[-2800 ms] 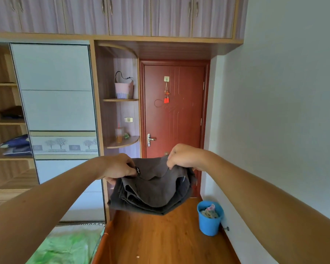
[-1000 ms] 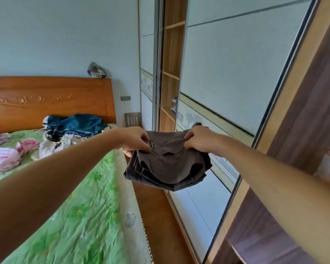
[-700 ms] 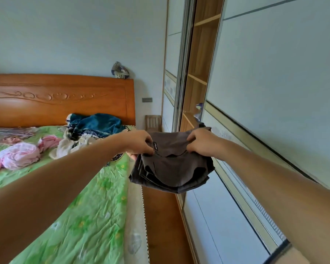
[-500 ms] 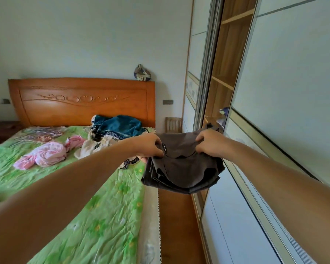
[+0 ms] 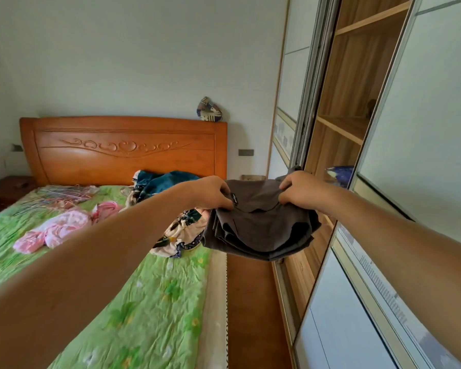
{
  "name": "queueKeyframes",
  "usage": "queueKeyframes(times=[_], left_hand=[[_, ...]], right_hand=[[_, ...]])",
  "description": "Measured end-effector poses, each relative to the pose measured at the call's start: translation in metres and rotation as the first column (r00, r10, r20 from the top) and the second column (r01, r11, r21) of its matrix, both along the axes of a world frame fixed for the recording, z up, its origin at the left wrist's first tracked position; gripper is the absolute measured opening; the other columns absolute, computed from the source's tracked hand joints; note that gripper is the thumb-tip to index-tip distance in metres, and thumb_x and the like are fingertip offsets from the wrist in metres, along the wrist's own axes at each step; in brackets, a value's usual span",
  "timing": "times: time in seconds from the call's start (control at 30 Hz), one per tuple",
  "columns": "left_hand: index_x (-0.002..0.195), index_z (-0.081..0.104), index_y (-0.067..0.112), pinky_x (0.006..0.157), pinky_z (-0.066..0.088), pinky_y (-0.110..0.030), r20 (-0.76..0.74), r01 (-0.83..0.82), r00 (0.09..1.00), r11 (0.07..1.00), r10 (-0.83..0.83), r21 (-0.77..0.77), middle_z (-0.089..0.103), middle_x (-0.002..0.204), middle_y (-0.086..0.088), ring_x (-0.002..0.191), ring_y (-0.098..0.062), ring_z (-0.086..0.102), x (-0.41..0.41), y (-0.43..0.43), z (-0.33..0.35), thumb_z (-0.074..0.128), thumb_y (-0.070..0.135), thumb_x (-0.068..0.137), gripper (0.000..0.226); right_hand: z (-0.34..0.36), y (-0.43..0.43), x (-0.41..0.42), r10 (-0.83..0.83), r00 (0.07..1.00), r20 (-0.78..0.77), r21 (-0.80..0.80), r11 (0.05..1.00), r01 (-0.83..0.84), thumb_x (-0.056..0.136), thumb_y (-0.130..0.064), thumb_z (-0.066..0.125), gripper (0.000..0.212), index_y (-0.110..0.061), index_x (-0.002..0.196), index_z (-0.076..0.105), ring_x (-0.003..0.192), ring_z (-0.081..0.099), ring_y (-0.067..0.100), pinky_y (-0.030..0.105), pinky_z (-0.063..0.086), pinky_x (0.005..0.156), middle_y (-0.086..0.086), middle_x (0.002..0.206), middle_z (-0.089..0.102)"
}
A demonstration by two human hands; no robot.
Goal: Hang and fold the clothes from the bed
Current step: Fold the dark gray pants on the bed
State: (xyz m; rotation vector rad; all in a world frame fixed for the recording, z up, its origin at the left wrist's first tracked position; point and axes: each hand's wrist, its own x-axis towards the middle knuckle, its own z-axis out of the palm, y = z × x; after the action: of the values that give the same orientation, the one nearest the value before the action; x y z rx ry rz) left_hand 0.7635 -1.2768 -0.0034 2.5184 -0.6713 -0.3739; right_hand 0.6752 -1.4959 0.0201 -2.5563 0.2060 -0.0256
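Note:
A folded dark grey garment [image 5: 261, 230] hangs in the air between the bed and the wardrobe. My left hand [image 5: 210, 191] grips its top left edge and my right hand [image 5: 301, 189] grips its top right edge. On the green bed [image 5: 144, 302] lie a pink garment [image 5: 61, 229], a teal garment [image 5: 165, 181] near the headboard, and a patterned cream garment [image 5: 183, 233] at the bed's right edge. Several thin hangers [image 5: 56, 195] lie at the far left of the bed.
The wardrobe [image 5: 343, 123] with open wooden shelves and sliding doors runs along the right. A narrow strip of wooden floor [image 5: 248, 302] separates it from the bed. A blue item [image 5: 341, 173] sits on a shelf. The wooden headboard [image 5: 123, 149] stands against the far wall.
The view has swung from the red door round to the bed and wardrobe. Both hands kept hold of the folded grey garment throughout.

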Motion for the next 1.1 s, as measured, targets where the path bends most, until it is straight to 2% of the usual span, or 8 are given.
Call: queueKeyframes(times=[0.23, 0.43, 0.53, 0.6, 0.63, 0.7, 0.83, 1.1], left_hand=[[0.114, 0.067, 0.006, 0.075, 0.062, -0.052, -0.015, 0.001, 1.000, 0.998, -0.002, -0.068, 0.068, 0.110, -0.024, 0.094, -0.041, 0.071, 0.167, -0.046, 0.007, 0.069, 0.020, 0.090, 0.028], [0.119, 0.064, 0.013, 0.078, 0.062, -0.050, -0.037, 0.056, 0.998, 0.997, -0.058, -0.059, 0.067, 0.110, -0.017, 0.086, -0.031, 0.069, 0.292, -0.091, 0.041, 0.070, 0.022, 0.091, 0.030], [0.123, 0.062, 0.017, 0.070, 0.063, -0.035, -0.033, 0.109, 0.993, 0.991, -0.111, -0.077, 0.064, 0.111, -0.011, 0.089, -0.026, 0.068, 0.332, -0.128, 0.059, 0.070, 0.023, 0.092, 0.033], [0.123, 0.061, 0.020, 0.064, 0.061, -0.029, -0.037, 0.124, 0.991, 0.988, -0.128, -0.095, 0.061, 0.108, -0.007, 0.085, -0.023, 0.066, 0.349, -0.150, 0.066, 0.070, 0.022, 0.092, 0.033], [0.123, 0.060, 0.021, 0.064, 0.062, -0.030, -0.039, 0.134, 0.990, 0.985, -0.139, -0.105, 0.061, 0.106, -0.006, 0.085, -0.024, 0.066, 0.355, -0.159, 0.068, 0.070, 0.022, 0.092, 0.032], [0.122, 0.062, 0.018, 0.073, 0.063, -0.038, -0.034, 0.151, 0.987, 0.982, -0.156, -0.113, 0.062, 0.107, -0.009, 0.092, -0.030, 0.068, 0.370, -0.176, 0.070, 0.070, 0.023, 0.092, 0.032], [0.119, 0.066, 0.020, 0.092, 0.056, -0.054, -0.033, 0.167, 0.984, 0.976, -0.173, -0.141, 0.063, 0.118, -0.019, 0.099, -0.038, 0.066, 0.393, -0.206, 0.082, 0.071, 0.024, 0.090, 0.030], [0.116, 0.067, 0.017, 0.062, 0.062, -0.030, 0.048, 0.268, 0.963, 0.951, -0.264, -0.156, 0.067, 0.114, -0.014, 0.087, -0.028, 0.070, 0.465, -0.287, 0.111, 0.069, 0.021, 0.091, 0.026]], right_hand=[[0.003, -0.041, 0.164, -0.037, 0.998, 0.049, -0.014, 0.999, 0.038, 0.086, -0.016, 0.069, 0.048, 0.008, 0.126, 0.061, 0.119, 0.056, 0.047, 0.056, 0.049, 0.099, 0.030, 0.134, 0.057], [0.028, -0.081, 0.276, -0.141, 0.989, 0.050, 0.039, 0.989, 0.140, 0.085, -0.016, 0.068, 0.046, 0.006, 0.125, 0.063, 0.116, 0.061, 0.042, 0.053, 0.051, 0.100, 0.027, 0.130, 0.061], [0.044, -0.110, 0.309, -0.218, 0.973, 0.075, 0.056, 0.975, 0.214, 0.082, -0.015, 0.067, 0.035, 0.006, 0.109, 0.070, 0.101, 0.066, 0.042, 0.046, 0.057, 0.082, 0.026, 0.109, 0.069], [0.052, -0.126, 0.319, -0.262, 0.961, 0.094, 0.056, 0.965, 0.258, 0.080, -0.012, 0.064, 0.015, -0.002, 0.070, 0.062, 0.066, 0.059, 0.032, 0.034, 0.041, 0.059, 0.014, 0.065, 0.058], [0.055, -0.134, 0.325, -0.277, 0.956, 0.098, 0.065, 0.960, 0.271, 0.080, -0.010, 0.063, 0.025, -0.010, 0.060, 0.050, 0.054, 0.046, 0.025, 0.032, 0.032, 0.054, 0.006, 0.054, 0.044], [0.061, -0.148, 0.333, -0.288, 0.951, 0.115, 0.058, 0.957, 0.283, 0.081, -0.007, 0.061, 0.036, -0.017, 0.057, 0.037, 0.049, 0.031, 0.018, 0.029, 0.023, 0.050, -0.002, 0.051, 0.031], [0.073, -0.176, 0.350, -0.305, 0.948, 0.097, 0.034, 0.952, 0.303, 0.079, -0.009, 0.062, 0.031, -0.017, 0.060, 0.038, 0.051, 0.032, 0.019, 0.031, 0.023, 0.051, 0.000, 0.056, 0.033], [0.095, -0.246, 0.408, -0.455, 0.870, 0.188, 0.052, 0.889, 0.454, 0.075, -0.011, 0.061, 0.008, -0.011, 0.070, 0.054, 0.059, 0.049, 0.022, 0.027, 0.034, 0.054, 0.004, 0.063, 0.047]])
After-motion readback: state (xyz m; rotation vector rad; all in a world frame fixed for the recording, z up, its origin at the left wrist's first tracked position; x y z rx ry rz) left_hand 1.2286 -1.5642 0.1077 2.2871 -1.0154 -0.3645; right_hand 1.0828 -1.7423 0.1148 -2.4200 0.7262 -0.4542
